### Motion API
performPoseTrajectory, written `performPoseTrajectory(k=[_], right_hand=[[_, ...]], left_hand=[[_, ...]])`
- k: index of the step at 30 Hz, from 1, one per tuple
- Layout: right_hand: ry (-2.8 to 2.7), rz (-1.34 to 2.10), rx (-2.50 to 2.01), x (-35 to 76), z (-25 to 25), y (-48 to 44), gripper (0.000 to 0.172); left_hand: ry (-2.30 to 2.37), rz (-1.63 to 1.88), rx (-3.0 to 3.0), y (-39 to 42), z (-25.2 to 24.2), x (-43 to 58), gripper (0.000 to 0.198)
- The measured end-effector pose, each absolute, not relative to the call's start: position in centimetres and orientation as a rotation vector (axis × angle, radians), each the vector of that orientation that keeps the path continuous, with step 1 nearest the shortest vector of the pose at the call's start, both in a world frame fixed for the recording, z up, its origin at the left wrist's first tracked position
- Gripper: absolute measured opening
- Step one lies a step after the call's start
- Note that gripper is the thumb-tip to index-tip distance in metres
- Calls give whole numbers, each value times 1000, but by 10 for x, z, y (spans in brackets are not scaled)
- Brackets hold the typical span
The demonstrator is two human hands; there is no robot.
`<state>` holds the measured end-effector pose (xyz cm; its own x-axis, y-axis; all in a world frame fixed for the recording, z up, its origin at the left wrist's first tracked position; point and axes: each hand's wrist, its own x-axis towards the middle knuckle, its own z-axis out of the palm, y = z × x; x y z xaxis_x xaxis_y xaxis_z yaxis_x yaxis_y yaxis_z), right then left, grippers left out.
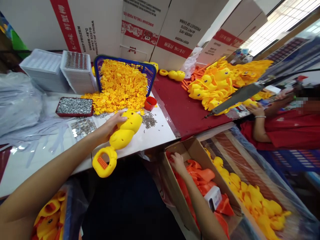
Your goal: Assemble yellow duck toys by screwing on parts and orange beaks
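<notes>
My left hand [111,126] is closed round a yellow plastic toy body [124,134], held tilted over the front edge of the white tabletop. The body has rounded lobes with small holes and a ring handle [105,162] with an orange ribbed insert at its lower end. My right hand [178,162] reaches down into a cardboard box [197,149] of orange plastic parts [201,175]. Its fingertips lie among these parts, and whether they grip one is hidden. A small white box [213,197] rests on the parts near my right forearm.
A blue basket [151,81] spills small yellow pieces beside a tray of metal bits [74,106] and a red cup [150,103]. Yellow duck parts [212,83] lie heaped on the red surface near a hanging power tool [237,96]. A co-worker in a red shirt [295,125] works at right.
</notes>
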<state>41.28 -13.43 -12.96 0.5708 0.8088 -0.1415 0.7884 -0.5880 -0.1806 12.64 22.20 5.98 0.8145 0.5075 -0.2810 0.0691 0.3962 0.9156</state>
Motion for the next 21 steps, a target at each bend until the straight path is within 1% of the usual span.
performPoseTrajectory(k=[1, 3, 8, 11, 13, 16, 18, 21], right_hand=[[-1340, 288, -2670, 410, -122, -136, 20], [-1272, 236, -2602, 403, -105, -139, 23], [-1145, 128, -2477, 377, -48, -134, 39], [-1233, 31, -2314, 349, -5, -109, 51], [-1413, 12, -2092, 325, 25, -85, 51], [-1688, 179, -1831, 298, 63, -50, 49], [-1801, 291, -1727, 290, 80, -33, 48], [-1880, 381, -1693, 291, 91, -18, 43]], left_hand=[[585, 280, 1157, 222, 59, 126, 70], [590, 243, 1184, 220, 57, 126, 66], [533, 74, 1299, 211, 62, 123, 55], [490, 51, 1408, 203, 67, 121, 53], [455, 39, 1427, 197, 70, 120, 57], [415, -5, 1473, 191, 71, 118, 65], [377, -28, 1538, 190, 70, 118, 66], [330, -19, 1634, 193, 70, 118, 64]])
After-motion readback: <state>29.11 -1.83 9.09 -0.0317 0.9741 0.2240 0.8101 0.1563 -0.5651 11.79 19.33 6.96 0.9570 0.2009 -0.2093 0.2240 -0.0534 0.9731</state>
